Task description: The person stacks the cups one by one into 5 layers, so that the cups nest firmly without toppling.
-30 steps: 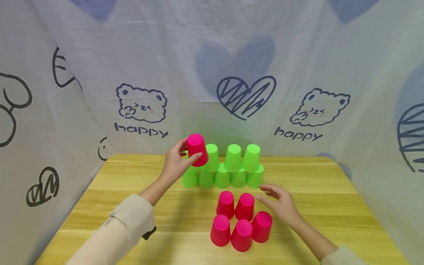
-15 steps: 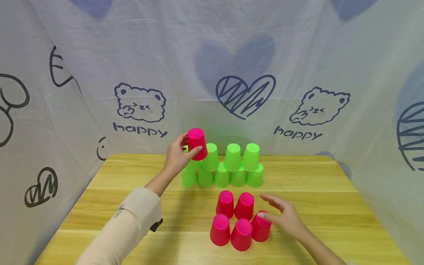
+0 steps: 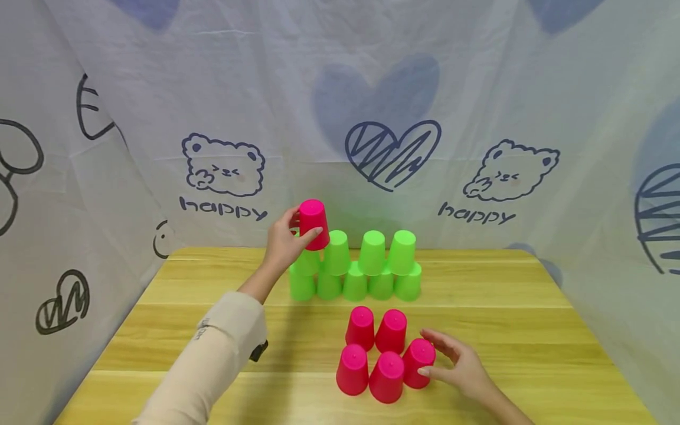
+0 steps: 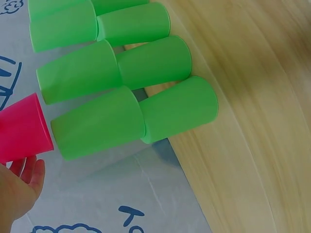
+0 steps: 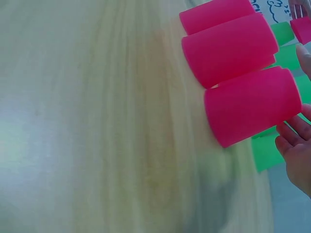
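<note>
My left hand [image 3: 281,243] holds an upside-down pink cup [image 3: 313,219] by its side, raised at the left end of the upper row of green cups [image 3: 374,252]. In the left wrist view, that pink cup [image 4: 25,128] is beside the end of a green cup [image 4: 99,124]. My right hand [image 3: 463,367] is spread around the rightmost pink cup [image 3: 417,357] on the table, thumb over its near side and fingers at its far side. The right wrist view has the fingers [image 5: 290,135] loosely bent right at that cup's [image 5: 252,107] upper end.
Several other upside-down pink cups [image 3: 387,378] stand close together to the left of my right hand. Behind them, the lower row of green cups [image 3: 355,283] bears the upper row on the wooden table [image 3: 504,295]. A printed white cloth [image 3: 297,118] hangs at the back.
My left hand has lifted its pink cup slightly higher. My right hand has come down and toward me, from beside the back pink cups to around the rightmost one.
</note>
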`<state>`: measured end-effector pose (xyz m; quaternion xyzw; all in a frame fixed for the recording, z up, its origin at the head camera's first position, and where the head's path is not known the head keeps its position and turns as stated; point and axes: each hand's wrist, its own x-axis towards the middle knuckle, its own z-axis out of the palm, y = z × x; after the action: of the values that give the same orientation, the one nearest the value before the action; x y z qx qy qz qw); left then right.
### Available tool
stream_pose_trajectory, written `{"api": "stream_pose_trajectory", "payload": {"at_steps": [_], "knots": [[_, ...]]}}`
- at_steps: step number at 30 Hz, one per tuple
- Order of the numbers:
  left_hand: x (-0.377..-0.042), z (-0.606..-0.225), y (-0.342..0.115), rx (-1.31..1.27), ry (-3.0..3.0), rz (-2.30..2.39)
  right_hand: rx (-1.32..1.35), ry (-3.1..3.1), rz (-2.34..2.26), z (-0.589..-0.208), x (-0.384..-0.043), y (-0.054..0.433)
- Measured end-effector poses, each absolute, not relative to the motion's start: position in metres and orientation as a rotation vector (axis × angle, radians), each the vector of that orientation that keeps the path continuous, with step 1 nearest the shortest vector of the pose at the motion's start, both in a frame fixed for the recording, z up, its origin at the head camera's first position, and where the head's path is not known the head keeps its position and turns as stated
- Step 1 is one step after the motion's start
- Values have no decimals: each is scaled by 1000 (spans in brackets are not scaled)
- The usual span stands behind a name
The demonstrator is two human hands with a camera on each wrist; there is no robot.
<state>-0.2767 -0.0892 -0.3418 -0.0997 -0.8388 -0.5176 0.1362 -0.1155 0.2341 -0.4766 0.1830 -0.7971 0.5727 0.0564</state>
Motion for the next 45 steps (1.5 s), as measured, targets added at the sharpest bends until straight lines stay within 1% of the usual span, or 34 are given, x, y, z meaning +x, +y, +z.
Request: {"api": "stream_pose_trajectory", "payload": {"at_steps": [12,21,32,37,45], "knots": [[-284,-344,-86,-276,-2437,-1522,416,-2446,1815,-497,-107,232],[-286,-345,-88,-222,-2435,-1525,324,-2432,1861,-506,-107,230],[-289,-345,-86,-194,-2434,-1533,135,-2502,1896,-512,-107,229],[-290,-346,-86,-186,-2443,-1519,127,-2500,1902,-513,-107,228],[-289,-348,-84,-187,-2422,-1517,186,-2435,1870,-512,-105,230]]}}
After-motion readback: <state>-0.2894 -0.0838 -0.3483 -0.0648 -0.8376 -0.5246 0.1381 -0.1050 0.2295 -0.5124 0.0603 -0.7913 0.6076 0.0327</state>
